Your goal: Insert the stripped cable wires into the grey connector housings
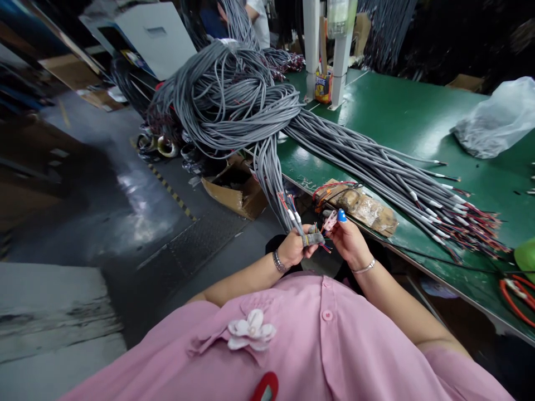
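My left hand, with a grey cover on a finger or thumb, is closed round the end of a grey cable. Thin coloured wires fan out from that end towards my right hand. Closed in a pinch, my right hand wears a blue fingertip cover and holds a small pink piece close to the wires. Its exact kind is too small to make out. More grey cables with white sleeves and bare coloured wires hang just beyond my left hand.
A big coil of grey cables lies over the corner of the green table. Cable ends spread to the right. A taped block sits at the table edge, a plastic bag farther back. A cardboard box stands below. Another person is behind.
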